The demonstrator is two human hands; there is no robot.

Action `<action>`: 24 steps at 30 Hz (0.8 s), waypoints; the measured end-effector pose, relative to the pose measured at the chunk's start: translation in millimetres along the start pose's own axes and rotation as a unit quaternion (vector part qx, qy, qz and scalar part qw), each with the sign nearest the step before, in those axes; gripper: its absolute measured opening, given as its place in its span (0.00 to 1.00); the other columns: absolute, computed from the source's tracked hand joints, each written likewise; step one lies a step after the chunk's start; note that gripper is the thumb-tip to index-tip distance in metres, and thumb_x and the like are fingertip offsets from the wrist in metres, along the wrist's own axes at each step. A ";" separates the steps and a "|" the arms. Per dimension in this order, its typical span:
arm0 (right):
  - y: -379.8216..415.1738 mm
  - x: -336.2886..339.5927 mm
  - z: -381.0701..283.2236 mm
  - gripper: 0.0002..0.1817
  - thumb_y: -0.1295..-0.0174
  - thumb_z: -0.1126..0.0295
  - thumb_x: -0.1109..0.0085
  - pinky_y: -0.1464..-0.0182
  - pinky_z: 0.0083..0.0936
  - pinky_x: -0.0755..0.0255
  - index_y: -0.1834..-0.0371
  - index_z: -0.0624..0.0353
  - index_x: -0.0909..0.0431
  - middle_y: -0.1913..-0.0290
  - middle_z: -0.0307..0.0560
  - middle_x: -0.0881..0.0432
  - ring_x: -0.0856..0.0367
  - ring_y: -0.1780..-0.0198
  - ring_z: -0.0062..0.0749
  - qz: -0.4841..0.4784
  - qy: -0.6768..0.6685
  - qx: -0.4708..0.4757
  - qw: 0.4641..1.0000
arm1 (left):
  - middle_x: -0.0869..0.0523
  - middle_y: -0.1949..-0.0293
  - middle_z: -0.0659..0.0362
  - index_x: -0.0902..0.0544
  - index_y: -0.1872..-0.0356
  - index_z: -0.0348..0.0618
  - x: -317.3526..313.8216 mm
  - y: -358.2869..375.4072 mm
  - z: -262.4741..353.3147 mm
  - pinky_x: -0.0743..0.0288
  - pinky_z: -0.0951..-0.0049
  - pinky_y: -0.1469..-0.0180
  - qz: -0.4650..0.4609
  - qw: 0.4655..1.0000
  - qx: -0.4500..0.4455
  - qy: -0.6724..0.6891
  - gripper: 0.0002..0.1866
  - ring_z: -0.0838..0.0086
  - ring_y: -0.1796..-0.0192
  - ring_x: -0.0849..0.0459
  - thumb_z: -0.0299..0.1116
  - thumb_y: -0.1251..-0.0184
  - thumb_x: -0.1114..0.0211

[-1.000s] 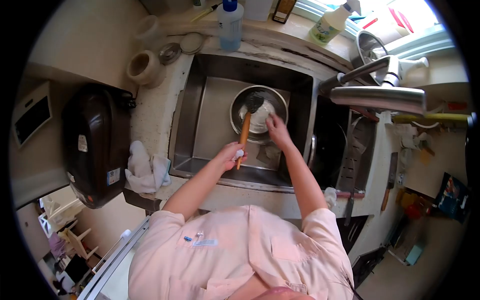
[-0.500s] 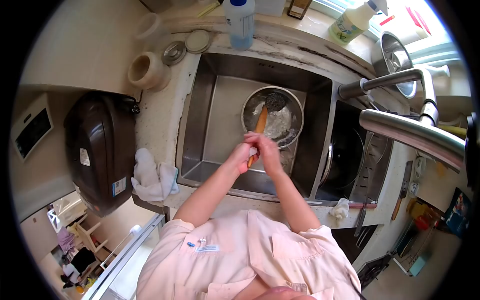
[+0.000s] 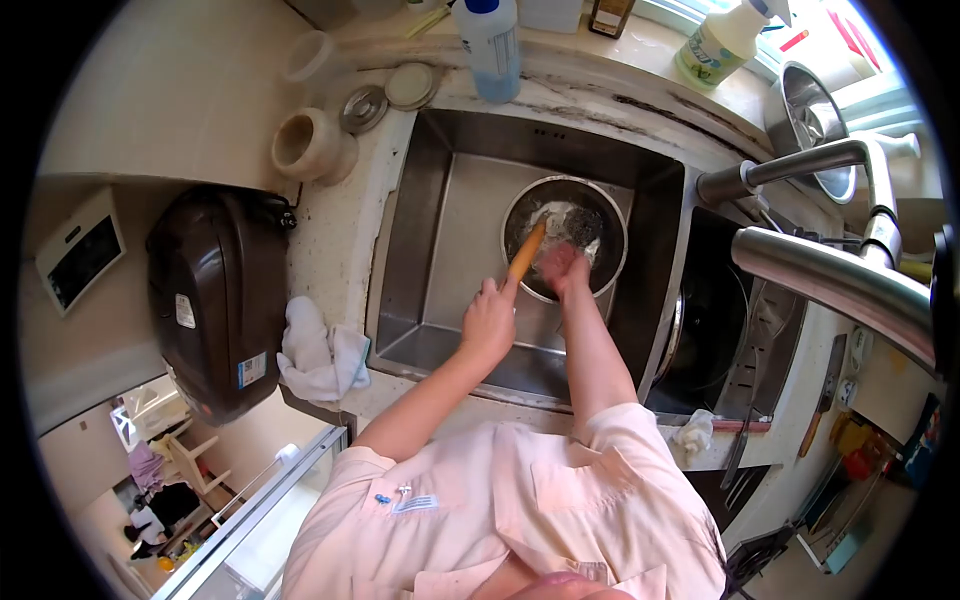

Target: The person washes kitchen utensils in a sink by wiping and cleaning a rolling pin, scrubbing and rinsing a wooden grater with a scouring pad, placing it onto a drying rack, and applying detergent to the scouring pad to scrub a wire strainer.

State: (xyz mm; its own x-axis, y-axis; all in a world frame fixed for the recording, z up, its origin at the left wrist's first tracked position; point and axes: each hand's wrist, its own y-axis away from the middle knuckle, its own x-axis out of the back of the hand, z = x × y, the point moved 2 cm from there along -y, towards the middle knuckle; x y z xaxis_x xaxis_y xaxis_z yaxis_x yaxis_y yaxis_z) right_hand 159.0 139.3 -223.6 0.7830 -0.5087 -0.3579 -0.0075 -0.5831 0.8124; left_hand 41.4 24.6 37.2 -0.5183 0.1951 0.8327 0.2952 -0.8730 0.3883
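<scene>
In the sink's large basin (image 3: 470,215) stands a round metal bowl (image 3: 510,205) with cloudy, whitish water (image 3: 556,214). My left hand (image 3: 488,322) is wrapped round the wooden handle of a scrub brush (image 3: 525,252), below the bowl's near rim. The handle slants up over that rim, and the brush's dark, bristly head lies inside the bowl, partly under the water. My right hand (image 3: 565,268) reaches into the near right part of the bowl, fingers apart and slightly blurred, with nothing visible in them.
A second basin (image 3: 700,300) holds a dark pan on the right, under the metal faucet (image 3: 830,270). A blue bottle (image 3: 490,50), an open jar (image 3: 305,145) and lids line the back left counter. A white cloth (image 3: 318,350) lies beside the brown appliance (image 3: 215,300).
My right hand has left the brush handle and moved up into the bowl. My left hand has stayed on the handle. The whole view has shifted slightly.
</scene>
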 end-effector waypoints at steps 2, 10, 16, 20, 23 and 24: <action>80.8 -34.2 -23.3 0.16 0.36 0.62 0.60 0.57 0.27 0.30 0.73 0.58 0.24 0.65 0.45 0.20 0.22 0.62 0.32 -0.161 -0.077 -0.084 0.980 | 0.26 0.62 0.48 0.29 0.47 0.43 0.8 -7.8 7.0 0.27 0.56 0.59 0.001 1.000 -0.011 -0.006 0.23 0.51 0.60 0.22 0.21 0.49 0.45; 203.1 -66.0 -84.1 0.14 0.36 0.64 0.56 0.46 0.33 0.37 0.57 0.59 0.23 0.49 0.54 0.27 0.30 0.45 0.44 -0.248 0.634 0.528 0.509 | 0.22 0.68 0.52 0.31 0.46 0.40 27.8 9.0 2.1 0.26 0.68 0.69 -0.060 0.927 -0.045 0.368 0.20 0.65 0.68 0.21 0.27 0.41 0.46; 231.7 -66.0 -175.6 0.13 0.46 0.69 0.44 0.49 0.37 0.34 0.58 0.60 0.25 0.51 0.54 0.26 0.28 0.50 0.51 -0.103 0.578 0.518 0.622 | 0.27 0.72 0.60 0.30 0.60 0.33 26.1 18.6 33.3 0.32 0.84 0.80 -0.309 0.485 0.298 0.762 0.11 0.81 0.76 0.28 0.32 0.37 0.49; 248.5 -42.7 -269.7 0.21 0.47 0.67 0.39 0.50 0.35 0.36 0.54 0.65 0.34 0.56 0.54 0.31 0.32 0.53 0.45 0.193 0.397 0.642 0.627 | 0.27 0.70 0.58 0.33 0.62 0.34 19.6 3.8 60.9 0.33 0.83 0.79 -0.342 0.298 0.271 0.849 0.09 0.78 0.75 0.28 0.31 0.37 0.50; 206.0 -23.9 -320.7 0.31 0.49 0.59 0.36 0.43 0.39 0.41 0.49 0.69 0.38 0.50 0.60 0.33 0.36 0.46 0.50 0.251 0.370 0.678 0.583 | 0.27 0.71 0.57 0.33 0.63 0.34 13.3 -16.4 81.6 0.31 0.83 0.79 -0.345 0.219 0.246 0.879 0.08 0.77 0.74 0.27 0.29 0.37 0.51; 173.3 -16.0 -335.7 0.32 0.47 0.58 0.37 0.42 0.34 0.39 0.46 0.68 0.36 0.48 0.60 0.30 0.32 0.45 0.47 0.157 0.363 0.624 0.673 | 0.27 0.71 0.57 0.32 0.65 0.34 14.2 -25.4 91.7 0.30 0.83 0.78 -0.335 0.203 0.250 0.885 0.07 0.77 0.74 0.27 0.29 0.38 0.51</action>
State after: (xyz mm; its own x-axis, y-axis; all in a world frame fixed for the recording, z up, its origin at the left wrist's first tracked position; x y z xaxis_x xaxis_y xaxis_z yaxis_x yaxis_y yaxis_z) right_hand 353.9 259.1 77.5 0.7146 -0.5517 0.4301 -0.4058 -0.8277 -0.3876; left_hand 100.1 90.5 75.3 0.0781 -0.6575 -0.7494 -0.5028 -0.6751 0.5399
